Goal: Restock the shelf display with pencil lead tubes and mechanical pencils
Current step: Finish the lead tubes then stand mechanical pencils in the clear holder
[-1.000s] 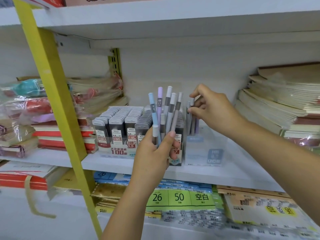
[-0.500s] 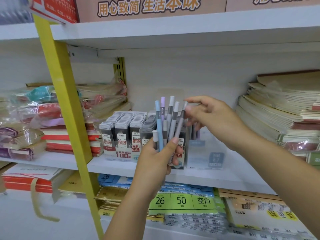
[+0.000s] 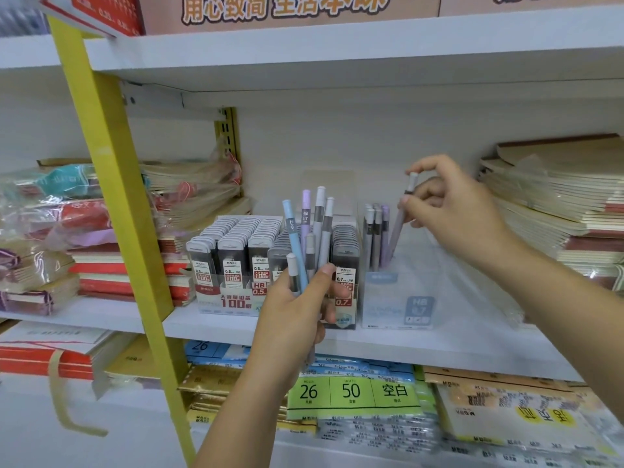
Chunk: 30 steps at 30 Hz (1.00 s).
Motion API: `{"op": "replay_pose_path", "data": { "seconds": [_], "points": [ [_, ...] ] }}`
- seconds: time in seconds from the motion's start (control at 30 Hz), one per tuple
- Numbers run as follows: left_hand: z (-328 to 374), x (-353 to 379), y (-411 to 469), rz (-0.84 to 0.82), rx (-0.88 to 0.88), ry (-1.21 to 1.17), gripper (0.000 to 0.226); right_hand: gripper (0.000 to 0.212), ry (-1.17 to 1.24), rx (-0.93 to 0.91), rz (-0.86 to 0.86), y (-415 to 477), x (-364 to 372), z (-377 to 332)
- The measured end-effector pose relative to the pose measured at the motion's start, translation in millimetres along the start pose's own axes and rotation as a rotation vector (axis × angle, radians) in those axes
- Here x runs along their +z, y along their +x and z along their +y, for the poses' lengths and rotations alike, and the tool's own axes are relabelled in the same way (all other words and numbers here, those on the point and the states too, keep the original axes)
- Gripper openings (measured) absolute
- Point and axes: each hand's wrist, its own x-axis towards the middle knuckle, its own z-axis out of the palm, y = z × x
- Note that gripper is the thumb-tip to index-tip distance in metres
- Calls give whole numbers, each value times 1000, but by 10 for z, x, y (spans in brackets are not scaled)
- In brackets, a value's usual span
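Mechanical pencils (image 3: pixel 312 231) are bunched upright in the person's left hand (image 3: pixel 297 309), fingers wrapped around the lower barrels, in front of the middle shelf (image 3: pixel 439 346). The bunch is one blue, one lilac and a few pale grey ones, and the dark bands read "HB" with what looks like 0.7.

The right hand (image 3: pixel 452 211) pinches a single lilac pencil (image 3: pixel 400 221) near its grey cap, thumb and fingers curled on it. It's tilted, tip down inside the clear display box (image 3: pixel 398 309), whose front label says "HB 0.7". A small cluster of standing pencils (image 3: pixel 374 231) sits at the box's left end, just beside the tilted one.

Right next to the box on the left is the lead tube display (image 3: pixel 236 244), rows of grey-capped tubes packed tight. Its front reads "HB 0.5" and a big red "100", and the right section says "0.7". The tiny logo looks like M&G, but it's blurry.

Up top, a banner (image 3: pixel 283 8) reads 用心致简 生活本味. On the lower shelf, green tags (image 3: pixel 351 390) say 26, 50 and 空白. Kraft notebooks (image 3: pixel 557 197) are stacked on the right, plastic-wrapped stacks (image 3: pixel 67 214) on the left behind a yellow post (image 3: pixel 111 197).
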Motion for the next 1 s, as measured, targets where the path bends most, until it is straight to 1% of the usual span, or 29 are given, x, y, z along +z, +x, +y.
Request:
{"op": "replay_pose_path", "data": {
  "seconds": [0.13,0.23,0.37,0.47,0.6,0.8,0.83,0.9,0.93,0.97,1.0],
  "points": [
    [2,13,1,-2,2,5,16,36,-49,-12,-94,-60,124,119],
    [-3,10,-3,-7,9,16,17,34,-117,-39,-113,-72,168,142],
    [-10,-3,-8,-11,6,34,16,36,-144,-79,-131,-51,180,141],
    [-13,-6,-9,-11,8,35,16,40,-188,-87,-117,-38,208,142],
    [-8,-6,-13,-19,10,35,17,37,-265,-71,-71,11,250,153],
    [-18,-28,-4,-34,-5,21,18,27,-438,-57,-229,-39,333,162],
    [-19,-37,-8,-44,-9,17,19,24,-438,-73,-202,-47,321,147],
    [-21,-49,-15,-68,-14,12,23,16,-399,-127,-62,-67,287,76],
    [-22,-49,-17,-79,-17,13,25,10,-325,-129,-7,-84,276,11],
    [-23,-45,-21,-90,-20,13,28,6,-196,-96,2,-103,275,-64],
    [-20,-33,-28,-105,-23,16,31,5,-28,-36,-40,-128,284,-144]
  ]
}}
